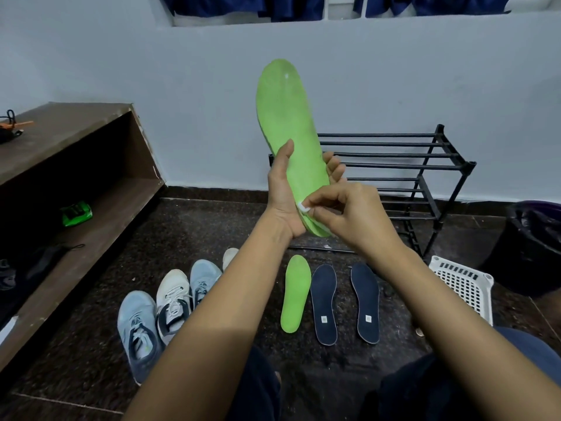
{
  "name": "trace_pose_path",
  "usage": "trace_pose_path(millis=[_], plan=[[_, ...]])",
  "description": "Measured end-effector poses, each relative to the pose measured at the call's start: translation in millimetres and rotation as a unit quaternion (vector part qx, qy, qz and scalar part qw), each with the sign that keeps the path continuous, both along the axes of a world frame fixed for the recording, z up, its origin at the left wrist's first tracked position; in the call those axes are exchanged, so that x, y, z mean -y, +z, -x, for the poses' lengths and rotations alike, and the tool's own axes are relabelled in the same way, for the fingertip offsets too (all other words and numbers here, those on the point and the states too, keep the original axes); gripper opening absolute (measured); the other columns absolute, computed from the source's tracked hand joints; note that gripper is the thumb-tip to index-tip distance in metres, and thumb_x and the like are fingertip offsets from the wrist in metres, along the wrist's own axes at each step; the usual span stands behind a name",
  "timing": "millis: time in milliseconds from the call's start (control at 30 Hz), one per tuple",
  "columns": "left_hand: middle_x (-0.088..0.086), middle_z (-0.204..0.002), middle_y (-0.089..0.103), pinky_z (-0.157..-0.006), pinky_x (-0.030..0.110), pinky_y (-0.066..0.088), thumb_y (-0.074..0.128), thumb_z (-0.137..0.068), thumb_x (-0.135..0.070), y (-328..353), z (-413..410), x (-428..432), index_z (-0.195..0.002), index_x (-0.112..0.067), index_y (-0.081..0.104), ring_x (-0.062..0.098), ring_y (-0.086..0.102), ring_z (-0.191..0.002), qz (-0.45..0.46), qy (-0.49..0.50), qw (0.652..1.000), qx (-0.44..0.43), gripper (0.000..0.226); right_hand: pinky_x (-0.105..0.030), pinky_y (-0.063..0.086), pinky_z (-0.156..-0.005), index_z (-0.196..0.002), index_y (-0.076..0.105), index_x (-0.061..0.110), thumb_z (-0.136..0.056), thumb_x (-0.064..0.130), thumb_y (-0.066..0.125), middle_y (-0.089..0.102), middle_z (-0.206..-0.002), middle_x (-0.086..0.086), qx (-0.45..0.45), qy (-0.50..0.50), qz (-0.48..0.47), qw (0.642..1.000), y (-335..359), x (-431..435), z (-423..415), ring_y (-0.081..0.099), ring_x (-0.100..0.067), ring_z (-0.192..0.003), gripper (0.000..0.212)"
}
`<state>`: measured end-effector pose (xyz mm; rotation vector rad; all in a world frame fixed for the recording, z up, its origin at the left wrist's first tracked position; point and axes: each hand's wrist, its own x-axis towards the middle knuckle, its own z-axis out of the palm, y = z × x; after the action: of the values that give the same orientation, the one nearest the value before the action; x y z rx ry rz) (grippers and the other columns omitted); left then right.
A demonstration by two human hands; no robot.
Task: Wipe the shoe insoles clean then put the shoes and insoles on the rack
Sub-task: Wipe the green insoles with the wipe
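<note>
To our left stands a brown wooden shelf unit (76,165), and against the wall ahead is the black rack (425,165), its bars bare. A black bin (531,247) sits at the far right with a white basket (464,284) just beside it. On the dark floor the shoes (173,299) lie in a close row left of our arms, toes away from us. Our left forearm crosses in front of the one farthest right and hides most of it.

We hold the green insole (285,117) up in front of the rack's left end, covering that corner. Its long axis runs nearly upright, with the toe up and leaning a little left and the heel down at our palm. Our left hand (282,192) grips it from behind at the lower half, thumb along the near left edge and fingertips curling round the right edge. Our right hand (349,214) pinches a small white scrap (303,207) against the heel end.

Below, a second green insole (296,293) and two dark insoles (324,302) lie side by side on the floor, toes towards the rack and well apart from it. A green packet (76,212) rests on the shelf unit.
</note>
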<state>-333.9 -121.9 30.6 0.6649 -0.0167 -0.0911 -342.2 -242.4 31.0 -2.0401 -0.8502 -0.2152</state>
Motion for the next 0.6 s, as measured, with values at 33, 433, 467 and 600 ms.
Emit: trace_pose_path(millis=[33,433,467,600], plan=[[0.007,-0.085,0.065,-0.076,0.03,0.053,0.051,-0.077,-0.058,0,0,-4,-0.095,-0.005,0.061,0.019,0.065,-0.074,-0.001,0.003,1.0,0.006,0.058,-0.003,0.043,-0.072,-0.086,0.077,0.017,-0.078,0.011,0.075,0.073,-0.08,0.005,-0.011,0.013,0.027,0.999,0,1,0,0.063,-0.002,-0.078,0.01],[0.004,-0.079,0.062,-0.071,0.023,0.051,0.047,-0.08,-0.052,-1,3,16,-0.089,-0.008,0.057,0.014,0.062,-0.072,0.029,0.04,0.998,0.04,0.046,-0.025,0.046,-0.071,-0.081,0.074,0.01,-0.072,0.003,0.065,0.072,-0.08,-0.007,0.175,-0.09,-0.045,0.979,2,-14,0,0.068,-0.024,-0.074,0.015],[0.005,-0.081,0.062,-0.072,0.023,0.051,0.048,-0.079,-0.052,1,3,15,-0.089,-0.007,0.058,0.016,0.062,-0.074,0.033,0.037,0.998,0.045,0.047,-0.025,0.046,-0.07,-0.081,0.075,0.011,-0.073,0.003,0.066,0.072,-0.079,-0.007,0.173,-0.091,-0.034,0.98,4,-13,1,0.068,-0.025,-0.073,0.015],[0.005,-0.08,0.059,-0.071,0.028,0.05,0.053,-0.075,-0.052,7,1,2,-0.088,-0.007,0.058,0.018,0.059,-0.071,0.061,0.047,0.995,0.061,0.048,-0.009,0.045,-0.069,-0.085,0.077,0.016,-0.078,0.009,0.073,0.073,-0.077,0.001,0.032,-0.044,-0.018,0.998,13,-7,8,0.064,-0.005,-0.073,0.01]])
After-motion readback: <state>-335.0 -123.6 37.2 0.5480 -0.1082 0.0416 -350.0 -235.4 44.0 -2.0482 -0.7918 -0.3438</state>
